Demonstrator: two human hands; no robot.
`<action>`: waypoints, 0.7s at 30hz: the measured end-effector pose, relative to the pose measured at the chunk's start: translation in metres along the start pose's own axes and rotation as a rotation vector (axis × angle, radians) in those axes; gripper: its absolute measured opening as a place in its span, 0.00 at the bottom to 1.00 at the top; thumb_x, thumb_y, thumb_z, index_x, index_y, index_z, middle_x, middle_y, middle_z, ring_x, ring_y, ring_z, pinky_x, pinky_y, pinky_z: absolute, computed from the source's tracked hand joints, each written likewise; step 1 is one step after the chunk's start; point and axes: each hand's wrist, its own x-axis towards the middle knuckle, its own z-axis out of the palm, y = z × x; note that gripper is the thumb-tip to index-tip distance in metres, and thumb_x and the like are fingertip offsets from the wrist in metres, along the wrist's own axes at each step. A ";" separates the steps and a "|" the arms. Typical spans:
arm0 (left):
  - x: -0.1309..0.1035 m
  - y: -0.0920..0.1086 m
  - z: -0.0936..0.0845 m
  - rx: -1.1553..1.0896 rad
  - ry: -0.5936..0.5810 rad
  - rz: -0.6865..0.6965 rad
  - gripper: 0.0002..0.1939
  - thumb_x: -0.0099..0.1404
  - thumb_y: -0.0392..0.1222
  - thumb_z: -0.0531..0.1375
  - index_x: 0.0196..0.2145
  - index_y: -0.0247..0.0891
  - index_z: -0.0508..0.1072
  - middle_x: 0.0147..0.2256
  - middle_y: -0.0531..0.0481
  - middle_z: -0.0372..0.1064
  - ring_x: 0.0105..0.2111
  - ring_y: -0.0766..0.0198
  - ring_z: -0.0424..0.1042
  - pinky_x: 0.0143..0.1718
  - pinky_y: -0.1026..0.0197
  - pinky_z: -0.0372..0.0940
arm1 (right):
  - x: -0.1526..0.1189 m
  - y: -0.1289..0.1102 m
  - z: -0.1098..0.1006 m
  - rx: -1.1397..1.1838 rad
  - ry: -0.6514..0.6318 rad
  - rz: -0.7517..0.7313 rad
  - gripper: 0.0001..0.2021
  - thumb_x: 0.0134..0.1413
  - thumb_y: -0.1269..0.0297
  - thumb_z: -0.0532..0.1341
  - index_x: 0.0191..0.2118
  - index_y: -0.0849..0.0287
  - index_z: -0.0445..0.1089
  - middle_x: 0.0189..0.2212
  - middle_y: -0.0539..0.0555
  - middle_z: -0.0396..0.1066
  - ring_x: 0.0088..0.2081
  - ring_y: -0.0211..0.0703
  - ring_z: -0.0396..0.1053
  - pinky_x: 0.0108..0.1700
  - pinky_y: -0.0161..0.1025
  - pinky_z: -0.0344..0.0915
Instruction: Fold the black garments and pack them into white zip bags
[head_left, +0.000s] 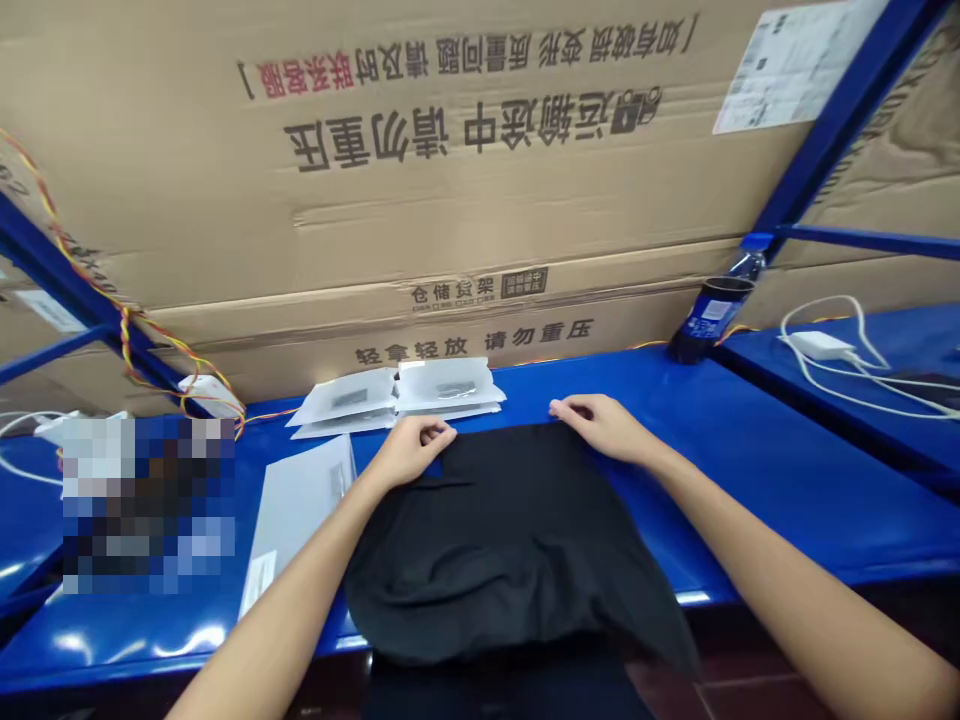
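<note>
A black cloth lies partly on the blue shelf, its near part draping over the front edge in soft folds. My left hand pinches its far left corner between thumb and fingers. At the far right corner, my right hand is closed in a pinch on the cloth's edge. The far edge runs fairly straight between both hands. What kind of cloth article it is, I cannot tell.
Flat whitish plastic packets lie stacked behind the cloth, and a larger one lies left. A dark blue-labelled cup and a bottle stand back right. Cardboard walls the back; blue posts and cables flank.
</note>
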 end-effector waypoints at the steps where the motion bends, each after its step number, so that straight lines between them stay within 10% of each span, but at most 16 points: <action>1: -0.001 -0.003 0.001 -0.010 0.000 -0.006 0.21 0.66 0.57 0.61 0.35 0.35 0.82 0.27 0.49 0.76 0.26 0.62 0.70 0.30 0.61 0.65 | -0.002 0.002 0.001 -0.002 -0.016 -0.005 0.23 0.60 0.41 0.60 0.36 0.56 0.80 0.33 0.55 0.80 0.34 0.49 0.74 0.39 0.44 0.70; 11: -0.011 0.009 -0.011 -0.068 0.067 0.029 0.17 0.63 0.55 0.67 0.33 0.37 0.80 0.33 0.45 0.80 0.34 0.56 0.78 0.37 0.57 0.72 | -0.015 -0.016 -0.015 0.140 0.069 -0.048 0.28 0.52 0.32 0.65 0.34 0.56 0.80 0.37 0.58 0.81 0.40 0.52 0.76 0.44 0.48 0.73; 15: -0.049 0.041 -0.024 -0.061 0.086 0.162 0.08 0.67 0.46 0.65 0.36 0.40 0.81 0.38 0.47 0.82 0.41 0.55 0.80 0.47 0.54 0.74 | -0.050 -0.034 -0.034 0.199 0.175 -0.129 0.25 0.50 0.34 0.70 0.33 0.54 0.80 0.34 0.56 0.79 0.37 0.51 0.76 0.43 0.46 0.75; 21: -0.119 0.063 -0.011 0.085 -0.200 0.307 0.06 0.71 0.39 0.65 0.42 0.47 0.82 0.47 0.49 0.82 0.53 0.54 0.78 0.57 0.50 0.73 | -0.133 -0.023 -0.033 0.000 -0.110 -0.226 0.16 0.61 0.41 0.67 0.36 0.47 0.82 0.41 0.54 0.83 0.49 0.57 0.81 0.49 0.49 0.79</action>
